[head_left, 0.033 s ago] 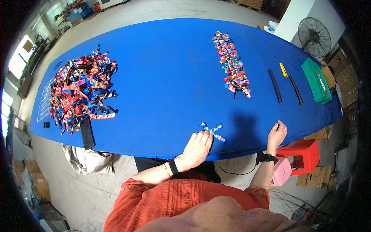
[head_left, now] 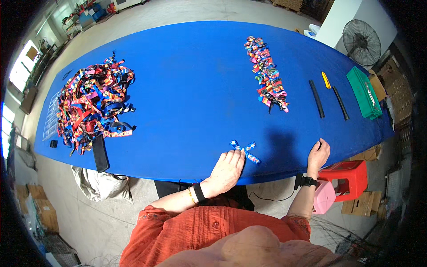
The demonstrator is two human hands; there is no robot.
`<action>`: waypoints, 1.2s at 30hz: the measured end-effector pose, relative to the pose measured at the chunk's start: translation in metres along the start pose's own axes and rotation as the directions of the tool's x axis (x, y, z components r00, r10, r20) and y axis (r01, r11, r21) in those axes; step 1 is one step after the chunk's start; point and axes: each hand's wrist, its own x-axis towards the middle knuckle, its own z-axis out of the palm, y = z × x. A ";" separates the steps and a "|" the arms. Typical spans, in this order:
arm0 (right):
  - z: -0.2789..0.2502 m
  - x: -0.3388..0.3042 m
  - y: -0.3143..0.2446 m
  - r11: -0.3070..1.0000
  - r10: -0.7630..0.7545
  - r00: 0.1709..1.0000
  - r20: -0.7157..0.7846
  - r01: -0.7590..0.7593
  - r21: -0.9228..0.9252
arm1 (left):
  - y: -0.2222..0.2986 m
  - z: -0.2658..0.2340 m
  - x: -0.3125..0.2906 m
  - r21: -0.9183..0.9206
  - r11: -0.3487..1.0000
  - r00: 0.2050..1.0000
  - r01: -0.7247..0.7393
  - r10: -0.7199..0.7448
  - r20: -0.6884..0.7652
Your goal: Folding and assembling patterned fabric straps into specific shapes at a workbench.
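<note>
Near the front edge of the blue-covered table, my left hand [head_left: 228, 171] pinches one end of a knotted blue patterned ribbon [head_left: 252, 158]. The ribbon's loops and tails spread out beyond my fingertips; the part under the fingers is hidden. Farther right, my right hand [head_left: 319, 154] rests at the table edge, loosely bent with the thumb apart, and nothing shows in it. A large heap of loose multicoloured ribbons [head_left: 95, 104] lies on the left of the table. Right of centre, many small knotted ribbon pieces [head_left: 267, 73] are lined up in a long row.
On the right are two dark rods [head_left: 316, 99], a yellow cutter [head_left: 326, 80] and a green box [head_left: 361, 93]. A black flat strip [head_left: 101, 153] sits below the heap. Beyond the table stand a fan [head_left: 361, 42] and, below right, a red stool [head_left: 356, 178].
</note>
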 end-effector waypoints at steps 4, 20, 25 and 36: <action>0.000 0.000 -0.001 1.000 0.014 1.000 0.002 -0.014 0.011 | -0.007 -0.020 0.002 -0.278 0.956 0.994 0.094 -0.074 0.082; 0.001 0.000 0.004 0.999 -0.025 1.000 -0.017 0.025 0.040 | -0.166 -0.063 0.139 -0.574 0.526 0.768 0.628 -0.537 0.349; -0.002 -0.001 -0.003 0.997 -0.035 0.999 -0.022 0.037 0.074 | -0.190 -0.040 0.157 -0.583 0.512 0.766 0.631 -0.528 0.366; -0.002 0.001 0.000 0.998 -0.011 1.000 0.014 0.011 0.058 | -0.203 -0.021 0.156 -0.491 0.482 0.689 0.725 -0.507 0.518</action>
